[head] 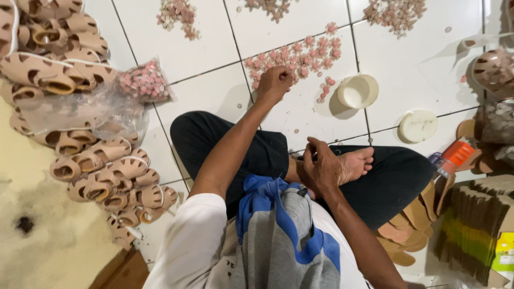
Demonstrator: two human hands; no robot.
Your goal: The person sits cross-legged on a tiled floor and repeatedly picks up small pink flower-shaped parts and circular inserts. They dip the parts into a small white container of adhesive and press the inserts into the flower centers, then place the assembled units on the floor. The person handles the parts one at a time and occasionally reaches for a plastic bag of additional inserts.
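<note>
From the head view, you sit cross-legged on the white tile floor (pixel 198 48). Your left hand (pixel 274 83) reaches out to the pile of small pink flower pieces (pixel 300 56) on the floor in front of you. Its fingers are curled down into the near edge of the pile, pinching at the pieces; you cannot tell if one is gripped. Your right hand (pixel 321 166) rests by your bare foot (pixel 357 163), fingers bent and close together; whether it holds something tiny is hidden. A white round cup (pixel 357 91) stands just right of the pile, and a white lid (pixel 417 126) lies near it. Tan sandal straps (pixel 101 176) lie heaped on your left.
</note>
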